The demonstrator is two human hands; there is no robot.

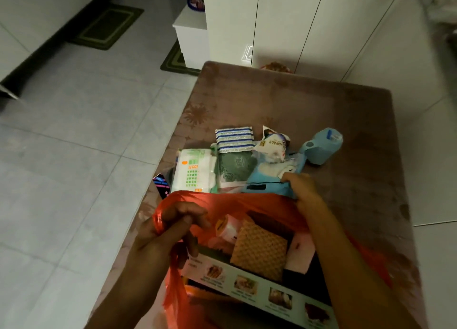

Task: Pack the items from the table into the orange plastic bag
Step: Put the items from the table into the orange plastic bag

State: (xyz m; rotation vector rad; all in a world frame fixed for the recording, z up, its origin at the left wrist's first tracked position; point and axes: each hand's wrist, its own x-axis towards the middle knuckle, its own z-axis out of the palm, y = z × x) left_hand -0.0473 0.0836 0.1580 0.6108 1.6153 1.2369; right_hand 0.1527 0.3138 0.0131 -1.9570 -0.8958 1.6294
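The orange plastic bag point(230, 202) stands open at the table's near edge. My left hand point(170, 227) grips its bunched left handle. Inside lie a waffle-patterned tan pad point(259, 249), a small white bottle point(226, 227) and a long printed box point(247, 283). My right hand point(303, 187) reaches over the bag's far rim and holds the near corner of a light blue packet point(269, 178). Just beyond sit a white and green tissue pack point(194, 171), a green patterned packet point(235, 168), a blue-striped sponge point(233, 138), a white crumpled sachet point(273, 145) and a light blue roll point(322, 147).
The table point(296, 101) has a brown flowered cover, and its far half is bare. A dark card with pink print point(160, 184) overhangs the left edge. White cabinets point(272, 19) stand behind the table. Tiled floor with green mats point(106, 27) lies to the left.
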